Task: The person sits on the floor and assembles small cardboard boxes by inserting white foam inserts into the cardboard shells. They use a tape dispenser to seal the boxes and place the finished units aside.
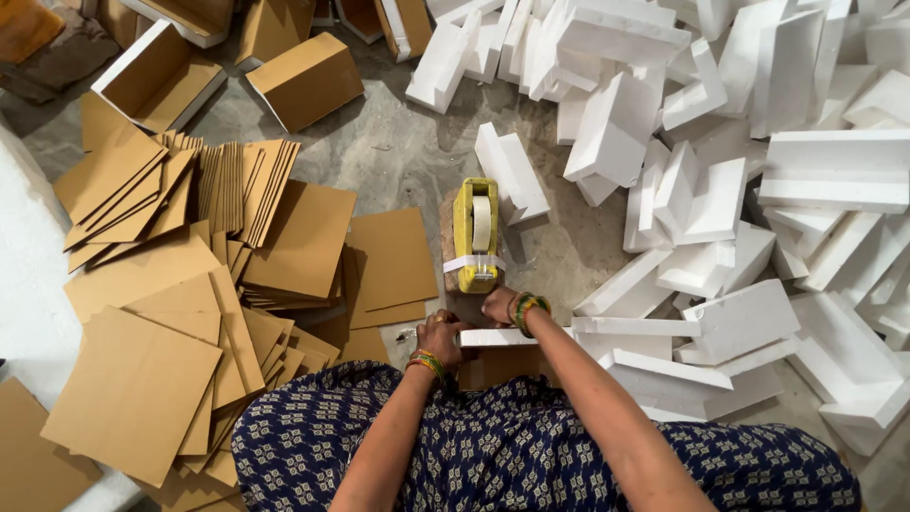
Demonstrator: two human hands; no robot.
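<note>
While the left hand (441, 334) is gripping the foam strip (498, 337), the right hand (498, 303) is seemingly pinching tape at the dispenser (477, 235), so taping is underway.

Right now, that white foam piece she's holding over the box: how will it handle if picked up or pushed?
The white foam piece, held between left hand and right hand, looks rigid and probably very light, like the piled foam blocks. Its flat faces make rolling unlikely. Thin edges may crumble or snap under pressure.
</note>
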